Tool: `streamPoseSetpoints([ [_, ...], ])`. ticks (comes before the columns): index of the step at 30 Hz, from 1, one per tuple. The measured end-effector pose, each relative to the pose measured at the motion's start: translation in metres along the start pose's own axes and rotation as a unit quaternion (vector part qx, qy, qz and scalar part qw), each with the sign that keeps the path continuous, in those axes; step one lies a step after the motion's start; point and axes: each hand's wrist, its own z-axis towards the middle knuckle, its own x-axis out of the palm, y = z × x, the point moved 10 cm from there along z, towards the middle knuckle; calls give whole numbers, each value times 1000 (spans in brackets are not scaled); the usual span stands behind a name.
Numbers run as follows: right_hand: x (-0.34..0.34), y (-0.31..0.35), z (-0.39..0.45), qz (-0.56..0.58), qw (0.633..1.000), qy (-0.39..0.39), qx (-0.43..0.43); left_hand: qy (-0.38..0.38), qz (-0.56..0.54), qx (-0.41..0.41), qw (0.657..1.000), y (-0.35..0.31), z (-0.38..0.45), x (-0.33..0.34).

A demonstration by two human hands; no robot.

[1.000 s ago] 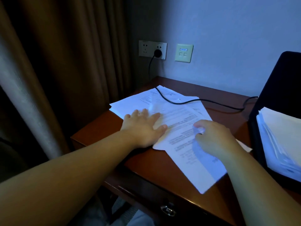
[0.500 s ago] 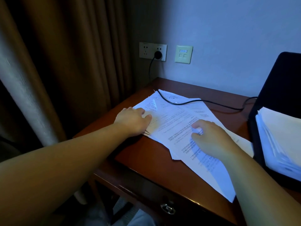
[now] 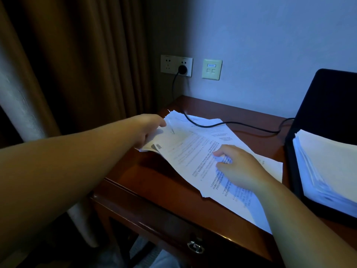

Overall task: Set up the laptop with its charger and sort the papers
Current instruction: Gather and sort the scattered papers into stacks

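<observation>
Several printed white papers [image 3: 195,151] lie fanned across the left part of the wooden desk [image 3: 154,176]. My left hand [image 3: 148,130] grips their far left edge, fingers curled under the sheets and lifting them a little. My right hand [image 3: 237,167] rests on top of the sheets, its fingers bent and pressing the paper down. A black charger cable [image 3: 228,123] runs from a plug [image 3: 182,69] in the wall socket across the papers to the open black laptop [image 3: 326,117] at the right. A thick stack of paper [image 3: 328,167] lies on the laptop's base.
Brown curtains [image 3: 77,64] hang close on the left of the desk. A second wall plate [image 3: 212,69] sits beside the socket. The desk has a drawer with a metal pull [image 3: 195,247] at its front edge.
My left hand has gone from lying flat on the sheets to gripping their left edge, pushing them together toward the right. My right hand has stayed on the papers.
</observation>
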Motion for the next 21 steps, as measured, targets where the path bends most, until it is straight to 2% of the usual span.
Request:
streamPoseSetpoints([
  [2,2,3,-1,11,1000,11,-18,30,21,-7,999,3,4,8],
  [5,5,4,0,28,999,21,-32,32,34,7,999,-1,4,4],
  [14,7,6,3,20,998,13,-58,91,-29,41,995,14,-9,16],
  [17,-6,-8,6,-14,1000,-27,-2,112,-107,46,987,27,-10,13],
  [21,-18,-25,9,-175,980,-26,90,133,-168,52,975,38,-21,14],
])
